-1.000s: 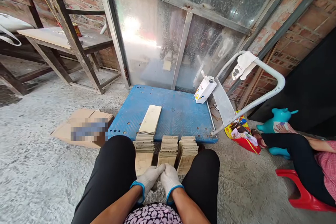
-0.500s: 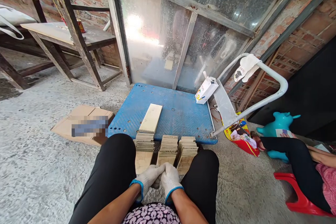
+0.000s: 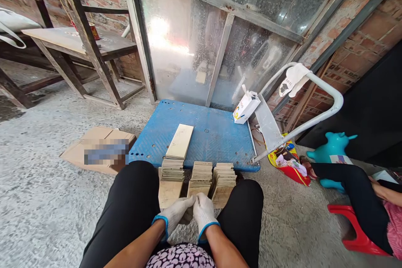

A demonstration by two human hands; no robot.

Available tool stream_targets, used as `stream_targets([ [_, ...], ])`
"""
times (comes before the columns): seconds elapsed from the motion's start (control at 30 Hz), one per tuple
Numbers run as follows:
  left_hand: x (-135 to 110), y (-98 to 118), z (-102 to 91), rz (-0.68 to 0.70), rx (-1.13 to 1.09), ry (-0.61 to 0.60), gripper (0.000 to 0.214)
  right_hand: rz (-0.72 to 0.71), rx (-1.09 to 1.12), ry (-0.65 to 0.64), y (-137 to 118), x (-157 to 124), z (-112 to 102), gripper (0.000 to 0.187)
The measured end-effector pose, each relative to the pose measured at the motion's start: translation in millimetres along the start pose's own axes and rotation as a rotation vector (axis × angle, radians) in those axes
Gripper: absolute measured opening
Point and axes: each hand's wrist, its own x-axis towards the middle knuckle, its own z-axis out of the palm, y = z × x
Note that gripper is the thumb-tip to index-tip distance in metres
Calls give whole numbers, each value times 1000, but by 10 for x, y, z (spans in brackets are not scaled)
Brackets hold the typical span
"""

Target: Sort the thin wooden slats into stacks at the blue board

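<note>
My left hand (image 3: 176,210), in a white knit glove with a blue cuff, curls in front of my body. Facing it closely is my right hand (image 3: 204,210), gloved the same way, with fingers bent inward. Whatever they hold, if anything, is hidden by the gloves. Just beyond my fingertips is the middle stack of thin wooden boards (image 3: 201,173). A left stack (image 3: 172,169) and a right stack (image 3: 224,173) flank it between my knees. One pale board (image 3: 180,140) lies flat on the blue platform, reaching to the left stack.
The blue platform cart (image 3: 213,138) carries a white paper bag (image 3: 246,106) beside its metal handle (image 3: 337,100). A cardboard box (image 3: 97,146) sits at left. Another person sits on a red stool (image 3: 354,230) at right, near a teal toy animal (image 3: 334,146).
My hands have parted slightly at the fingertips, the left shifting a little left. At right, the seated person's arm has moved slightly. The board stacks look the same.
</note>
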Motion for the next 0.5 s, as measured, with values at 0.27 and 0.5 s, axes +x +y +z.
stream_targets([
  [0.27, 153, -47, -122, 111, 22, -24, 31, 43, 124, -65, 15, 22, 11, 15],
  [0.5, 127, 59, -249, 369, 446, -15, 31, 94, 335, -141, 136, 129, 123, 20],
])
